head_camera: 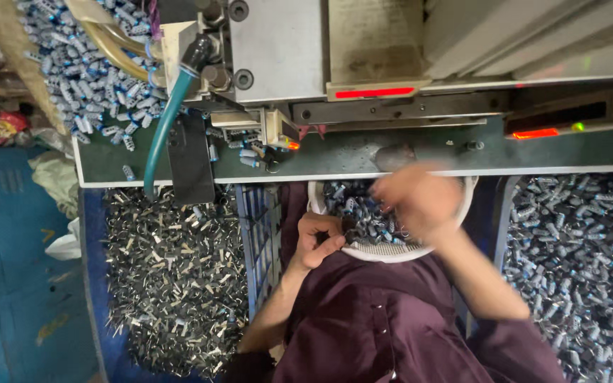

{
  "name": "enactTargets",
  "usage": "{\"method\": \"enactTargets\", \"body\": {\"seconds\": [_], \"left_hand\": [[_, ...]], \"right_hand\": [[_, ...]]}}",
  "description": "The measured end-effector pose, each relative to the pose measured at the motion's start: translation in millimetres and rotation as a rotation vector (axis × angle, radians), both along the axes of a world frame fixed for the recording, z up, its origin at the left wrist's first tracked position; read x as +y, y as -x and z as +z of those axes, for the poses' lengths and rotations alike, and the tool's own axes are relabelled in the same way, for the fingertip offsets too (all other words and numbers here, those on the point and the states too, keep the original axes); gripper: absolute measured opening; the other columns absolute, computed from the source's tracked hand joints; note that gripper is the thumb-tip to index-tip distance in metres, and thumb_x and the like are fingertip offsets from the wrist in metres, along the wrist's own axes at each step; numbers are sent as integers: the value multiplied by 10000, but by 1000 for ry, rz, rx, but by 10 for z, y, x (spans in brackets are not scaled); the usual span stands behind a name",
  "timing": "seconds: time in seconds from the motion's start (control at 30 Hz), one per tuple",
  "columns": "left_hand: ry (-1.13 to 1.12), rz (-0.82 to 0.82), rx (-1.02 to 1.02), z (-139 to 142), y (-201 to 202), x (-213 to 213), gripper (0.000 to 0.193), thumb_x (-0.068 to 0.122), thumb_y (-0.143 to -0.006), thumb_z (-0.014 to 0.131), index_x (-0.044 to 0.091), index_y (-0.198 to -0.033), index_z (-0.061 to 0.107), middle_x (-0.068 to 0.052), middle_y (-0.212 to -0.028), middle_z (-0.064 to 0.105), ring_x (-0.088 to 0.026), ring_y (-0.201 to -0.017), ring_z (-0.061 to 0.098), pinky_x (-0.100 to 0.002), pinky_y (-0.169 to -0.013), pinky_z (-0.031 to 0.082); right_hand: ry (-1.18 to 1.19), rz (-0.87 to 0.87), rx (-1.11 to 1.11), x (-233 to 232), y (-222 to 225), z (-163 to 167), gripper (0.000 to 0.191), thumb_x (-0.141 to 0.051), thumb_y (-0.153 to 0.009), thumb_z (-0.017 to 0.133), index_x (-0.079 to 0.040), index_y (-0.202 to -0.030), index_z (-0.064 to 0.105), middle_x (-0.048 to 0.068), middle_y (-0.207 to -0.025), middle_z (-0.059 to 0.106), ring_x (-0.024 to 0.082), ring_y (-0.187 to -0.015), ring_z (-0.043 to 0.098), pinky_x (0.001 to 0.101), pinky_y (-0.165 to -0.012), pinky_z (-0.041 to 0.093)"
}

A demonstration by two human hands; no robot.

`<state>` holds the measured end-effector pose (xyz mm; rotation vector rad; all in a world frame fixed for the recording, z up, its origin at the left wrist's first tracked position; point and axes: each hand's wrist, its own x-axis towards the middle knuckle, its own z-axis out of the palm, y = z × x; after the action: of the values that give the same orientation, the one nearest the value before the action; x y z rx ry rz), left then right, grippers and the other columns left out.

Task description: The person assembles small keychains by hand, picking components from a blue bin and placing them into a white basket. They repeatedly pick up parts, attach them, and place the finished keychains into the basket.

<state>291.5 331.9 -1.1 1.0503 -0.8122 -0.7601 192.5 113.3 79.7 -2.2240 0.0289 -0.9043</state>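
My left hand (318, 240) pinches a small dark part at the near left rim of a white round basket (391, 252) that rests on my lap. The basket holds several small blue-grey cylindrical parts (363, 206). My right hand (413, 202) is blurred with motion over the basket's right half, fingers curled; whether it holds a part cannot be told. Both arms come out of dark maroon sleeves.
A grey machine (278, 50) with red lights and a green hose (161, 135) stands on a green bench (349, 156) ahead. Crates of metal clips (172, 276) at left and blue-grey parts (583, 248) at right flank my lap. More parts pile at upper left (86, 71).
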Motion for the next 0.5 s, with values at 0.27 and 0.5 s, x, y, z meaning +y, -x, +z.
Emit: {"method": "enactTargets", "body": {"seconds": [0.27,0.5], "left_hand": [[-10,-16,65,-27,57,-38,277,105,-898,722,8,-713,540,-41,-663,522,-133,-591,476,-292,-576,338],[-86,166,-232,221,71,-179,237,-5,-817,694,-17,-1025,581,-138,-1070,610,-160,-838,623,-244,-686,504]], "right_hand": [[-378,127,496,567,328,-605,354,-19,-798,736,-42,-1147,680,147,-1188,663,351,-1101,621,441,-932,506],[-220,68,386,377,303,-683,342,0,-735,781,-38,-1053,661,124,-1101,644,346,-1004,648,410,-831,537]]}}
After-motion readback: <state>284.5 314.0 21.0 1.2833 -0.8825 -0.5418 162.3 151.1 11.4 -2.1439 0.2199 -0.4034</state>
